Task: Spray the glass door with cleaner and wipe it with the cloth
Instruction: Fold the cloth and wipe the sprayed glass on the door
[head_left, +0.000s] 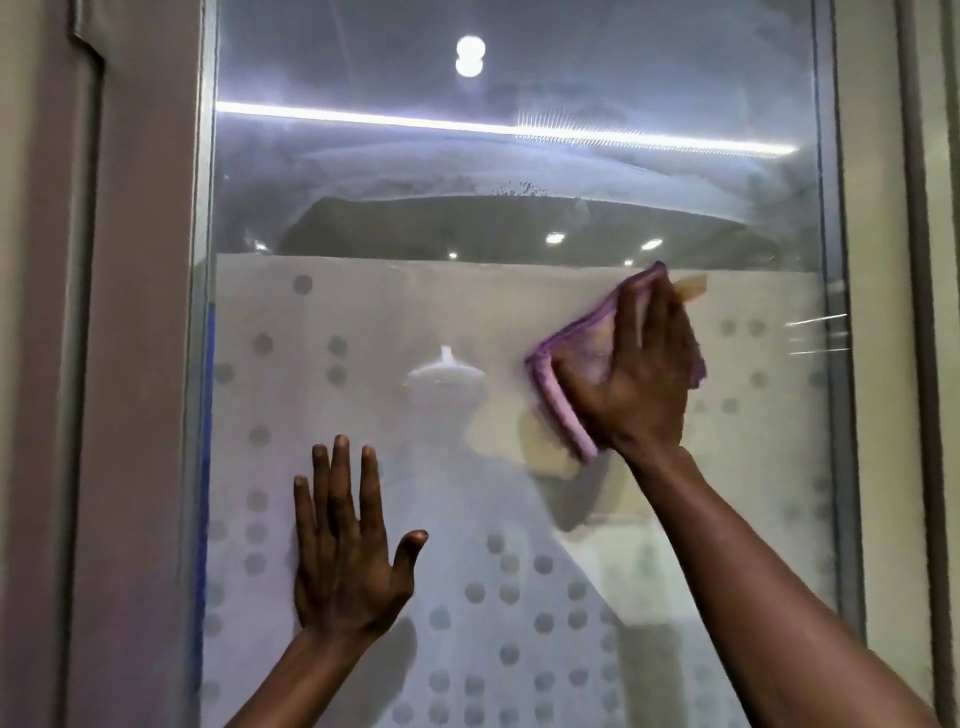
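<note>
2 hands on 1 glass door (519, 208), R hand (636, 374) w/ 1 cloth (558, 395)

left hand (345, 558): bare, no glove | right hand (636, 374): bare | forearms: bare, unsleeved

Dim, soft-focus view; ceiling-light glare streaking the glass door (519, 171).

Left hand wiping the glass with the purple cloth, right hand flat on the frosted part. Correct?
Not quite: the hands are swapped. The head view shows the right hand pressing the purple cloth on the glass, while the left hand lies flat and empty on the frosted part.
</note>
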